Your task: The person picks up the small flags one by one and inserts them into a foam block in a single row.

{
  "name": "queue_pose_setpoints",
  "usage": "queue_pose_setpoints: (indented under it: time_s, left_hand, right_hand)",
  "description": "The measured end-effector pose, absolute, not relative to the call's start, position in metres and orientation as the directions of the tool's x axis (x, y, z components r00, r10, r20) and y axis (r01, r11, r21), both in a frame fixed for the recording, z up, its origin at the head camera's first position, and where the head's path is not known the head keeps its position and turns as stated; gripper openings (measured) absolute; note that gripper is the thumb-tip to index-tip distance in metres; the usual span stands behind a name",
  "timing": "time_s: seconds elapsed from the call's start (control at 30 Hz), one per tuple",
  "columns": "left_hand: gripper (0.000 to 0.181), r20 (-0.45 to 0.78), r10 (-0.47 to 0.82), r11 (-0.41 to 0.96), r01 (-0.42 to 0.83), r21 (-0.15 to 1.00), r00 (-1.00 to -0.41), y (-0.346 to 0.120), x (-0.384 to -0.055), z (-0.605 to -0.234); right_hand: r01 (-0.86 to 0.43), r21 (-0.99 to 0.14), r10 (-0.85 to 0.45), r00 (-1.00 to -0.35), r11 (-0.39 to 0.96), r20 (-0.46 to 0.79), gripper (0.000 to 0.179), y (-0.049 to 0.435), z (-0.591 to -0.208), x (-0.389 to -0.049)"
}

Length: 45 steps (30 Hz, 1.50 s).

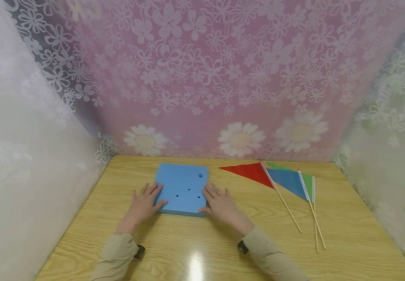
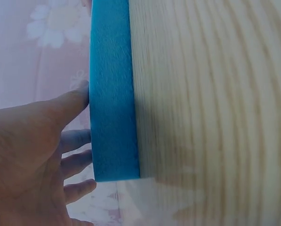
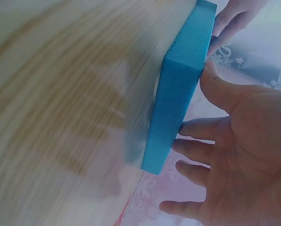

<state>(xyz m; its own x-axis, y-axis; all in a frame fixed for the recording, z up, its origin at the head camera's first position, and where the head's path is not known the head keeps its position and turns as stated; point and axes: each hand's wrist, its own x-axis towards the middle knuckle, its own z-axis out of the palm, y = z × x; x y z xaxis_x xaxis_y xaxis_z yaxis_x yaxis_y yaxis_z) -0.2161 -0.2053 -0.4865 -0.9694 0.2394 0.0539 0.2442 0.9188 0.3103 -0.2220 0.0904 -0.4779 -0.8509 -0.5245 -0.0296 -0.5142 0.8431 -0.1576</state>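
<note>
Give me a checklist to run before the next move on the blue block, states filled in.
1. Blue block flat on the table: ok.
2. Block steadied on both sides: ok; left hand and right hand touch opposite edges.
3. Holes uncovered: ok; four show on top, no hand over them.
4. Red flag clear of the block: ok; its tip points toward the block, with a gap.
5. Flag sticks uncrossed: not ok; those of the blue flag and green flag cross.
6. Holes deep enough for a stick: cannot tell; depth isn't visible.
</note>
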Motion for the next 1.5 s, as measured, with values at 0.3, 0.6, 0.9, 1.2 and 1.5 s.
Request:
queue_pose_setpoints:
  time_s: [0.3, 0.6, 0.9, 1.2, 1.5]
  left_hand:
    - [0.068, 0.067, 0.301, 0.887, 0.305, 0.346, -0.951, -0.198, -0.217, -0.485]
    - [0.067, 0.047, 0.367, 0.856, 0.357, 0.374, -0.929, -0.188, -0.22, -0.488]
    - [0.066, 0.058, 0.429, 0.827, 0.417, 0.377, -0.902, -0.173, -0.222, -0.491]
    - [0.065, 0.046, 0.496, 0.78, 0.468, 0.416, -0.867, -0.163, -0.221, -0.49]
    - [0.065, 0.039, 0.501, 0.778, 0.47, 0.417, -0.864, -0.152, -0.22, -0.49]
  right_hand:
    - [-0.495, -0.193, -0.51, -0.86, 0.847, -0.029, 0.078, 0.11, -0.478, -0.22]
    - [-0.476, -0.24, -0.495, -0.868, 0.846, -0.023, 0.077, 0.132, -0.478, -0.213]
    - [-0.485, -0.228, -0.498, -0.867, 0.844, 0.002, 0.076, 0.16, -0.482, -0.21]
    - [-0.488, -0.214, -0.498, -0.867, 0.846, 0.007, 0.076, 0.181, -0.483, -0.206]
    - [-0.492, -0.237, -0.505, -0.863, 0.838, 0.007, 0.076, 0.194, -0.481, -0.204]
